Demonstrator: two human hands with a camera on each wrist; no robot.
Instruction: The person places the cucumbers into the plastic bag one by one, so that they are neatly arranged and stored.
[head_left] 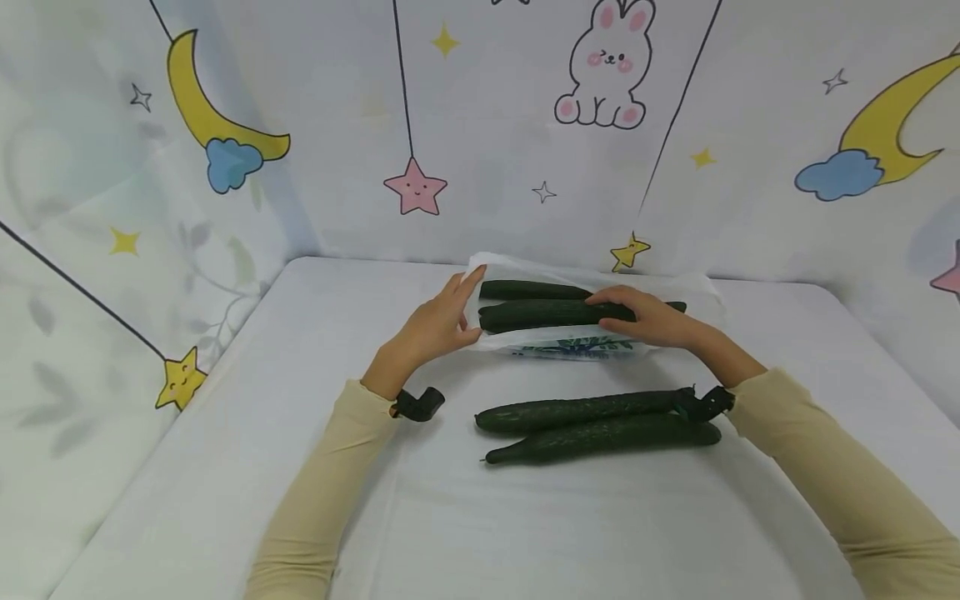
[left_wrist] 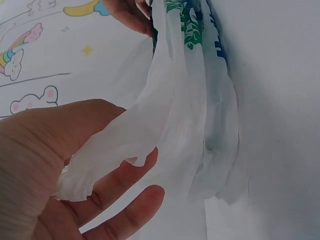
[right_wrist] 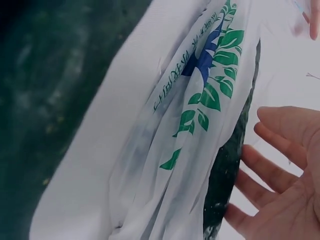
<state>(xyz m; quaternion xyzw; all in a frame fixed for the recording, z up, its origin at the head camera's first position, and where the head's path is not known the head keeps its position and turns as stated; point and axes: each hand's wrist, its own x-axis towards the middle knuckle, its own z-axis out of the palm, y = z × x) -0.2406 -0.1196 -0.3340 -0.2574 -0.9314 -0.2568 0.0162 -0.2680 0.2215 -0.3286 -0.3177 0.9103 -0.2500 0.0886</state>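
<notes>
Plastic bag (head_left: 577, 343), white with green and blue leaf print, lying on its side toward the far edge of the white table (head_left: 225, 467), mouth facing left. Pinched at the mouth rim between thumb and fingers of the left hand (head_left: 435, 329); seen from the left wrist, thin film draped over the curled fingers (left_wrist: 125, 200), edge lifted, probably to keep the opening wide. Laid over the nearer cucumber in the bag (head_left: 551, 314): the right hand (head_left: 648, 317), fingers fairly straight, palm down. Seen from the right wrist, fingers (right_wrist: 275, 165) spread and relaxed beside the dark skin showing through the film; more a press or a push than a grip, likely to slide the cucumber deeper or steady it. Second cucumber inside (head_left: 532, 290), just behind the first and parallel to it, left end at the bag mouth.

Outward from there: two loose cucumbers (head_left: 592, 425) nearer the body, side by side and touching, lengthwise across the table, well apart from the bag. Right forearm reaching over their right ends. Small black wrist cameras on both arms, cream sleeves behind. Around the table, pale backdrop with printed moons, stars, clouds and a rabbit.
</notes>
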